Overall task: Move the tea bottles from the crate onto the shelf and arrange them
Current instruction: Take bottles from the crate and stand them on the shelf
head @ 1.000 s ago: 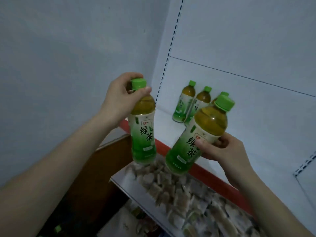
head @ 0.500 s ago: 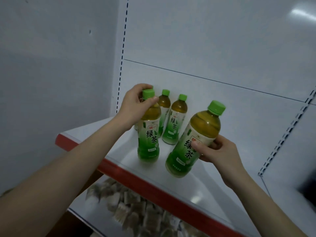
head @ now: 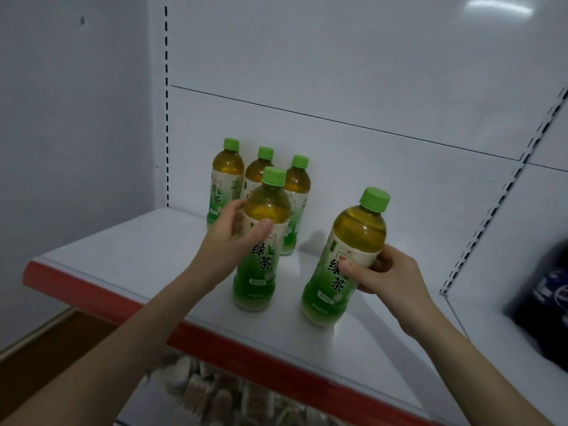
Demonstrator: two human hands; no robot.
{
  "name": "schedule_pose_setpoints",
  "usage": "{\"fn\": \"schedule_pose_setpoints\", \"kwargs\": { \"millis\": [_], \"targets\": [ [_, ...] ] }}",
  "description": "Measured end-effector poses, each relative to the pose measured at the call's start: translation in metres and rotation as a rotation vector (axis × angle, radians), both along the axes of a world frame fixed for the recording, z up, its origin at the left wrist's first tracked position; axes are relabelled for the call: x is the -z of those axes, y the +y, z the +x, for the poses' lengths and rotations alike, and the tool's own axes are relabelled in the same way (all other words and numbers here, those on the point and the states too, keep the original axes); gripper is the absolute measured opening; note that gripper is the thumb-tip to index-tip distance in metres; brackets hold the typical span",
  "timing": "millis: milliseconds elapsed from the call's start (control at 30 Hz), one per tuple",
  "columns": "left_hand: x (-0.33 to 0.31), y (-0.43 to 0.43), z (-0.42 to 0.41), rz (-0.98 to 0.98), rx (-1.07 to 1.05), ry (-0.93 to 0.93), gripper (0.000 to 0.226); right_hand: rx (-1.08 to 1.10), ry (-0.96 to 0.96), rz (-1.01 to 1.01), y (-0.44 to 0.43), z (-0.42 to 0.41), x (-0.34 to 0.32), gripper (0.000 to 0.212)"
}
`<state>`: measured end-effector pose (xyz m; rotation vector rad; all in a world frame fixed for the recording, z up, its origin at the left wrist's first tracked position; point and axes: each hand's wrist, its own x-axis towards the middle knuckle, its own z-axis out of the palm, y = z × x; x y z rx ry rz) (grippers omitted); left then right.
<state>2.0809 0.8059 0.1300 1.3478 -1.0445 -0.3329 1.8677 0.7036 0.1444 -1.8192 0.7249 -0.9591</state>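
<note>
Green tea bottles with green caps are on a white shelf [head: 129, 250]. Three bottles [head: 226, 176] stand in a group at the back, near the left upright. In front of them one bottle [head: 261, 265] stands upright on the shelf, and my left hand [head: 229, 241] holds it around the shoulder, thumb in front and fingers behind. To its right, my right hand [head: 390, 275] grips another bottle [head: 344, 262] by the middle. This one leans to the right, with its base at the shelf surface.
The shelf has a red front edge [head: 215, 342] and a white back panel [head: 368, 87]. A blurred dark blue object [head: 547, 302] sits at the right on the neighbouring shelf. Below, a lower shelf holds several pale packets [head: 203, 388].
Both bottles came over the shelf and down onto it. My left hand slid from the cap to the shoulder of its bottle. The right bottle came lower and closer to the shelf surface.
</note>
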Motion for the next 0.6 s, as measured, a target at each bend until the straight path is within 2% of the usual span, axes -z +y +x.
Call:
{"fn": "schedule_pose_setpoints", "kwargs": {
  "millis": [100, 167, 300, 600],
  "targets": [
    [0.023, 0.006, 0.002, 0.273, 0.06, -0.177, 0.067, 0.036, 0.047, -0.01, -0.006, 0.005, 0.003, 0.032],
    [0.034, 0.005, 0.003, 0.375, 0.068, -0.264, 0.069, 0.084, 0.054, -0.013, -0.01, 0.009, 0.006, 0.045],
    [0.041, 0.001, 0.006, 0.365, 0.032, -0.231, 0.06, 0.115, 0.116, -0.092, -0.02, 0.017, 0.009, 0.058],
    [0.045, 0.001, 0.004, 0.338, 0.027, -0.2, 0.057, 0.062, 0.17, -0.124, -0.071, 0.049, 0.007, 0.052]
  ]
}}
